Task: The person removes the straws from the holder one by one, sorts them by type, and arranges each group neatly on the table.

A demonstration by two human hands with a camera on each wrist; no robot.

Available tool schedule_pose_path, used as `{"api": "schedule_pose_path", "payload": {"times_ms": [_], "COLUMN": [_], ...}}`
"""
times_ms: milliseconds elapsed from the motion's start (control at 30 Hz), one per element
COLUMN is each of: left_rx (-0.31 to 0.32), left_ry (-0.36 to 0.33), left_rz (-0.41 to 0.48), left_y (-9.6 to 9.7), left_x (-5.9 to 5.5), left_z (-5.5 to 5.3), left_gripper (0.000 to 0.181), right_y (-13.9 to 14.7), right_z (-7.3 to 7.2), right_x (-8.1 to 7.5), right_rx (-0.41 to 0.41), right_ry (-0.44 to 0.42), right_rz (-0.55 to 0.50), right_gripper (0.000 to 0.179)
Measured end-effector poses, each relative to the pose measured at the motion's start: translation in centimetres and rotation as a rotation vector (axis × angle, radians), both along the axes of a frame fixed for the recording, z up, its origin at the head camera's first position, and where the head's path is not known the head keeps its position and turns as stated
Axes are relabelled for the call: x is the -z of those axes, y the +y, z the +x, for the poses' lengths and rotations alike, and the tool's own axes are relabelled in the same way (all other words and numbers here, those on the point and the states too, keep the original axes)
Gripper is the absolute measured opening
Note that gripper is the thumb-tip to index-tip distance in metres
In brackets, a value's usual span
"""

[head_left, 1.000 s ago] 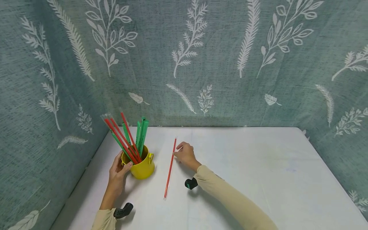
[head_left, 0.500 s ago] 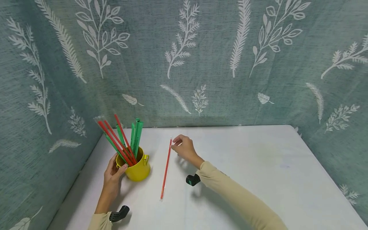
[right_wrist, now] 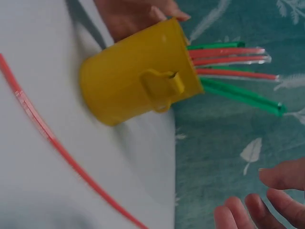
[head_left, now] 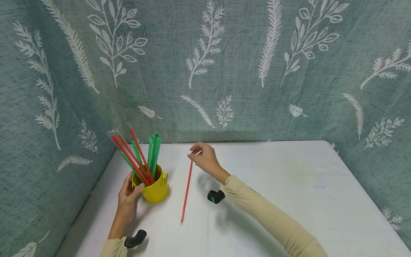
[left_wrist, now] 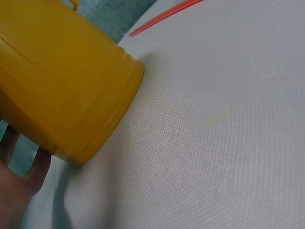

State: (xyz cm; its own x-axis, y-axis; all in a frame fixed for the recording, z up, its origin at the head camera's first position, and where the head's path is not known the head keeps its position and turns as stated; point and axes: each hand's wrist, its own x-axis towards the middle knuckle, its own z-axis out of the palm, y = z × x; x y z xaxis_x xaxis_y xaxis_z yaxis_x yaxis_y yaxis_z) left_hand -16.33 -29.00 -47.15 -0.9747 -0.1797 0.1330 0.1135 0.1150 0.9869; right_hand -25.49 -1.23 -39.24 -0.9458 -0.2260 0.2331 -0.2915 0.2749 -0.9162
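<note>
My left hand (head_left: 126, 201) holds the small yellow bucket (head_left: 156, 191) at its left side, thumb at the rim and fingers round the outside. Several wrapped red straws (head_left: 136, 157) and green straws (head_left: 155, 153) stand slanted in it. On the table to its right lies a single red straw (head_left: 187, 191), also seen in the right wrist view. My right hand (head_left: 207, 159) is over this straw's far end and partly hides it. In the right wrist view the thumb and fingers (right_wrist: 257, 210) are bent and apart, with nothing seen between them.
A white cloth covers the table (head_left: 289, 185). Grey-green curtains (head_left: 244, 71) with white leaf prints close off the back and both sides. Black wrist cameras (head_left: 216, 196) are worn on both arms.
My right hand has moved along the red straw from near its upper part to its far end. My left hand keeps its hold on the bucket. The head view has shifted slightly.
</note>
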Motion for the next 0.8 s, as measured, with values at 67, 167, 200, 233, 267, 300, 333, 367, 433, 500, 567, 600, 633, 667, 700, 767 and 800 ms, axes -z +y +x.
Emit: {"api": "schedule_pose_path", "payload": {"times_ms": [67, 167, 200, 233, 267, 300, 333, 367, 433, 500, 567, 600, 633, 667, 700, 767, 800], "left_rx": [-0.001, -0.004, -0.005, -0.006, -0.006, -0.006, -0.006, -0.006, -0.005, -0.004, -0.003, -0.002, -0.003, -0.003, -0.004, -0.005, -0.006], "left_ry": [0.0, -0.003, -0.002, -0.001, 0.0, 0.0, -0.001, 0.0, -0.001, -0.003, -0.004, -0.004, -0.004, -0.005, -0.005, -0.004, -0.004], "left_rz": [-0.004, -0.008, -0.007, -0.008, -0.007, -0.008, -0.01, -0.01, -0.012, -0.011, -0.007, -0.005, -0.002, 0.0, 0.001, 0.006, 0.006], "left_y": [0.0, 0.0, 0.0, 0.0, 0.0, 0.0, 0.0, 0.0, 0.0, 0.1, 0.1, 0.1, 0.1, 0.0, 0.0, 0.0, 0.0], "left_x": [0.0, 0.0, 0.0, 0.0, 0.0, 0.0, 0.0, 0.0, 0.0, 0.0, 0.0, 0.0, 0.1, 0.1, 0.1, 0.2, 0.2], "left_z": [0.0, 0.0, 0.0, 0.0, 0.0, 0.0, 0.0, 0.0, 0.0, 0.0, -0.1, -0.1, -0.1, -0.1, -0.1, -0.1, -0.1], "left_gripper": [0.063, 0.063, 0.063, 0.063, 0.063, 0.063, 0.063, 0.063, 0.063, 0.063, 0.063, 0.063, 0.063, 0.063, 0.063, 0.063, 0.063], "right_y": [-0.2, -0.6, -0.7, -0.9, -1.1, -1.2, -1.4, -1.6, -2.0, -2.3, -2.7, -2.9, -3.1, -3.4, -3.6, -4.0, -4.2], "right_z": [0.2, 0.4, 0.5, 0.6, 0.6, 0.7, 0.7, 0.8, 0.8, 0.9, 0.9, 1.0, 1.0, 1.0, 1.1, 1.2, 1.2], "right_x": [-0.5, -1.2, -1.5, -1.7, -1.9, -2.1, -2.2, -2.4, -2.7, -2.9, -3.1, -3.1, -3.2, -3.2, -3.3, -3.5, -3.5], "right_rx": [-0.012, -0.027, -0.032, -0.036, -0.042, -0.047, -0.055, -0.063, -0.075, -0.087, -0.093, -0.095, -0.098, -0.102, -0.106, -0.114, -0.119], "right_ry": [0.013, 0.035, 0.039, 0.043, 0.049, 0.052, 0.051, 0.049, 0.048, 0.047, 0.042, 0.039, 0.038, 0.034, 0.03, 0.029, 0.029], "right_rz": [-0.009, -0.011, -0.012, -0.012, -0.013, -0.016, -0.025, -0.033, -0.043, -0.049, -0.049, -0.049, -0.048, -0.05, -0.051, -0.056, -0.06], "right_gripper": [0.014, 0.015, 0.015, 0.015, 0.015, 0.015, 0.016, 0.016, 0.017, 0.017, 0.017, 0.017, 0.017, 0.017, 0.017, 0.017, 0.017]}}
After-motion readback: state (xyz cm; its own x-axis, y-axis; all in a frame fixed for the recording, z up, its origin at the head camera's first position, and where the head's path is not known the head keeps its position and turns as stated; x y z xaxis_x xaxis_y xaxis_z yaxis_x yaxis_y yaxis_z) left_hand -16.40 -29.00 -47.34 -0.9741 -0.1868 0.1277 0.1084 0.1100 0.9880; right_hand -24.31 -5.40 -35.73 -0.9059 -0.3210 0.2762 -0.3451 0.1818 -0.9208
